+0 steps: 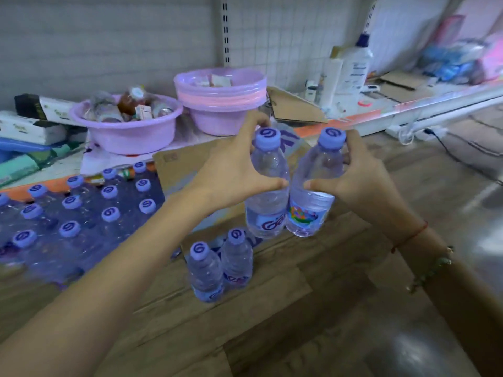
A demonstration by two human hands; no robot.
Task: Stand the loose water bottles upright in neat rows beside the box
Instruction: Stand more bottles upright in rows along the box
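Note:
My left hand (231, 175) grips a clear water bottle (268, 205) with a purple cap, held upright in the air. My right hand (362, 180) grips a second water bottle (313, 210), tilted slightly so the two bottles touch at their middles. Below them two more water bottles (206, 273) (237, 261) stand upright side by side on the wooden floor. Behind my hands is the brown cardboard box (174, 167), partly hidden by my left arm. Left of the box stands a shrink-wrapped pack of several bottles (73, 210) with purple caps.
A low shelf runs along the back with two purple basins (130, 131) (220, 115), tissue packs (32, 126) and white bottles (353, 69). A loose cardboard sheet (296, 107) lies on the shelf. A black cable (451, 151) crosses the floor at the right.

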